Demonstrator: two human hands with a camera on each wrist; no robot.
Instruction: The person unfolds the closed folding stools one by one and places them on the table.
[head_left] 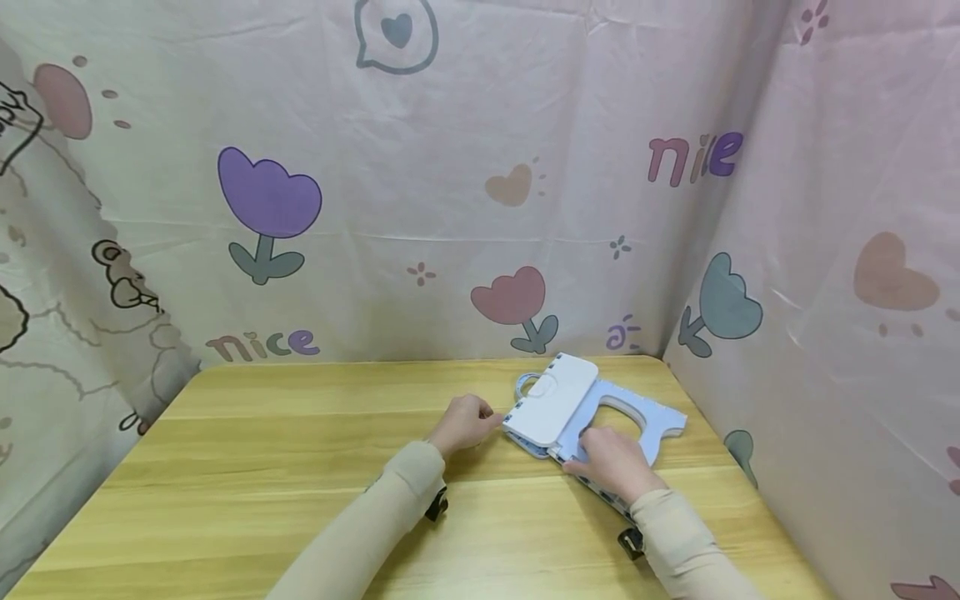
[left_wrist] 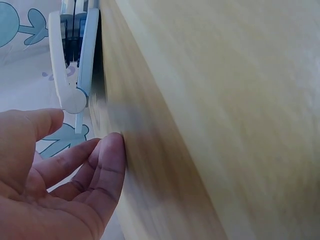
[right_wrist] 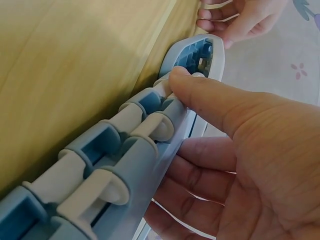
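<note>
A blue and white plastic folding stool (head_left: 551, 400), folded flat, lies tilted at the right of the table, with a white panel and a blue leg panel with an arched cutout showing. My right hand (head_left: 617, 462) grips its near edge. In the right wrist view the thumb (right_wrist: 205, 95) presses beside the row of hinge knuckles (right_wrist: 120, 125), and the fingers curl against the other side. My left hand (head_left: 463, 423) is by the stool's left corner, fingers loosely bent and holding nothing. In the left wrist view its thumb tip is close to the white rounded end (left_wrist: 74, 100); contact is unclear.
The wood-grain table (head_left: 247, 467) extends left of the stool. Printed curtains (head_left: 420, 192) hang behind it and at both sides. A carrying loop (head_left: 525, 382) sticks out at the stool's far left. Dark wrist straps (head_left: 437, 504) show under both sleeves.
</note>
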